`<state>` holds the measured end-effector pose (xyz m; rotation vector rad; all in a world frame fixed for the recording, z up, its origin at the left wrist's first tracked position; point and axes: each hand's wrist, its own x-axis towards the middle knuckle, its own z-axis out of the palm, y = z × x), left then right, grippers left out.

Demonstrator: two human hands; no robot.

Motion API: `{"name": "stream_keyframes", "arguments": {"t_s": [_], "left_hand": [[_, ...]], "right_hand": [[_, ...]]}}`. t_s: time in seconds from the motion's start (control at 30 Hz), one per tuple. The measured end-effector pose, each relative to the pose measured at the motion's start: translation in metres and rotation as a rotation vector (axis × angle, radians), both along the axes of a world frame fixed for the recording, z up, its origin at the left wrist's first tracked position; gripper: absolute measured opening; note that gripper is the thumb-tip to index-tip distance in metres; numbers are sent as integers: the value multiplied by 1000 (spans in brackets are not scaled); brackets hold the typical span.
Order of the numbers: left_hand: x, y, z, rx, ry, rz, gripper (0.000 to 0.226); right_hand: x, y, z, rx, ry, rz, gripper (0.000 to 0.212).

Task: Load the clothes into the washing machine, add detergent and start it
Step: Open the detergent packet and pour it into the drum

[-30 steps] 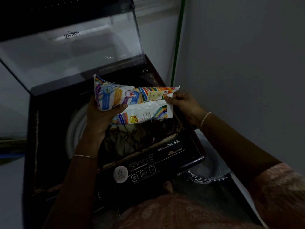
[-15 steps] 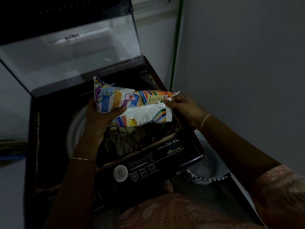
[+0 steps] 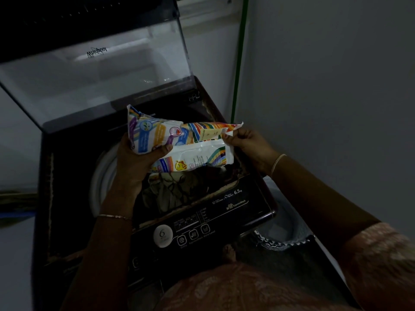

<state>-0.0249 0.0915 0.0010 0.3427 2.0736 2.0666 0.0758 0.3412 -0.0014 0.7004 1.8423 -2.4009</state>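
Note:
A colourful detergent packet lies sideways over the open drum of a dark top-load washing machine. My left hand grips the packet's left, fuller end from below. My right hand pinches the torn right end of the packet. Patterned clothes fill the drum beneath the packet. The control panel with a round dial and buttons runs along the machine's near edge.
The transparent lid stands raised at the back. A grey wall and a green vertical strip close in on the right. A tub with a zigzag-edged cloth sits on the floor at the right.
The packet and both hands have stayed almost in place over the drum; the view has shifted slightly.

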Motion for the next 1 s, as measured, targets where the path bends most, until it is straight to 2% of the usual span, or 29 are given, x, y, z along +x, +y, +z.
{"name": "stream_keyframes", "arguments": {"t_s": [0.17, 0.57, 0.7, 0.77, 0.87, 1.0], "left_hand": [[-3, 4, 2, -15, 12, 0, 62], [-5, -7, -8, 29, -80, 72, 44], [0, -14, -11, 83, -107, 98, 47], [1, -18, -15, 106, -135, 113, 50], [0, -23, -22, 121, -178, 133, 40], [4, -21, -28, 202, -308, 133, 60]], "right_hand": [[-3, 3, -1, -34, 1, -9, 11], [-19, -3, 2, -35, 53, 10, 6], [-28, -8, 5, 31, 38, 34, 28], [-32, -11, 8, 51, 40, 59, 30], [-38, -12, 10, 74, 43, 70, 21], [-46, -15, 16, 120, 46, 87, 14]]}}
